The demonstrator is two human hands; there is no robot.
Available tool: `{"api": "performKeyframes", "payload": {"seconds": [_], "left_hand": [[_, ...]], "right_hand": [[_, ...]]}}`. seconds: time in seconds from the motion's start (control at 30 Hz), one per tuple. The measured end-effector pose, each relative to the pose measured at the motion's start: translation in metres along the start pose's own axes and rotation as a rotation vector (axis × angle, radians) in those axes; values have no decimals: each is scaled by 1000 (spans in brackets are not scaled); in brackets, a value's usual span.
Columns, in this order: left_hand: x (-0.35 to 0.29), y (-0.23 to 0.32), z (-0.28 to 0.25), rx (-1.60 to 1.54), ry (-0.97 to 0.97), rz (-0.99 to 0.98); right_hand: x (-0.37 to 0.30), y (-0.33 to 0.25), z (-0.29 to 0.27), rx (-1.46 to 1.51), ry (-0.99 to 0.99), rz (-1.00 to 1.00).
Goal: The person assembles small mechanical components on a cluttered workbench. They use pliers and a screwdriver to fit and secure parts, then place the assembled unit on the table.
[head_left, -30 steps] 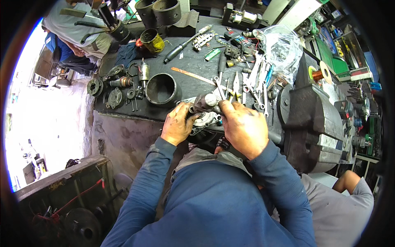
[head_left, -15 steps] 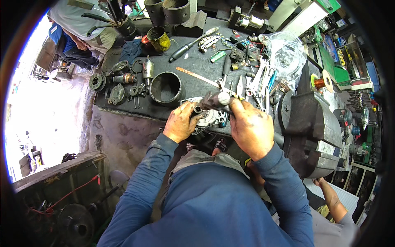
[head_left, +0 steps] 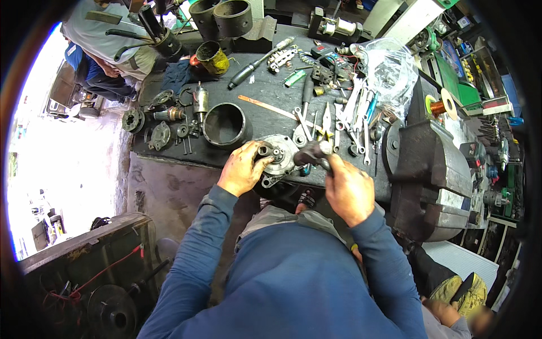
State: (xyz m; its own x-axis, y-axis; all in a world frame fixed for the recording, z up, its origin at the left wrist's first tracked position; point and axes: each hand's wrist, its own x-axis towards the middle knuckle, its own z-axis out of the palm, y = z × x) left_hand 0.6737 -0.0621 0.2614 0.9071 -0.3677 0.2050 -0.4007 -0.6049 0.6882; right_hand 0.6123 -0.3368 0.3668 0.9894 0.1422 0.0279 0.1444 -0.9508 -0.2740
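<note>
Dark workbench (head_left: 266, 87) beyond the fingers, strewn with wrenches (head_left: 357, 104). With left hand (head_left: 241, 168), pinching a small hollow dark piece (head_left: 263, 151) between thumb and fingers, round metal housing (head_left: 287, 149) just right of those fingertips. With right hand (head_left: 351, 191), gripping a hammer (head_left: 309, 155), head just left of the fingers, apart from the piece.

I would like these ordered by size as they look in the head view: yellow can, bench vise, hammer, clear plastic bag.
Bench vise
Clear plastic bag
Yellow can, hammer: too alike to rank
</note>
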Motion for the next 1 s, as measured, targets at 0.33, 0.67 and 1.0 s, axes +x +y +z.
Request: {"api": "performKeyframes", "payload": {"seconds": [0.33,0.67,1.0], "left_hand": [[20,8,-18,-620,9,-314],[119,45,0,176,-108,-15],[229,91,105,493,-571,217]], "right_hand": [[-45,47,-5,48,-65,255],[-116,73,15,196,-192,530],[-200,110,53,132,-378,712]]}}
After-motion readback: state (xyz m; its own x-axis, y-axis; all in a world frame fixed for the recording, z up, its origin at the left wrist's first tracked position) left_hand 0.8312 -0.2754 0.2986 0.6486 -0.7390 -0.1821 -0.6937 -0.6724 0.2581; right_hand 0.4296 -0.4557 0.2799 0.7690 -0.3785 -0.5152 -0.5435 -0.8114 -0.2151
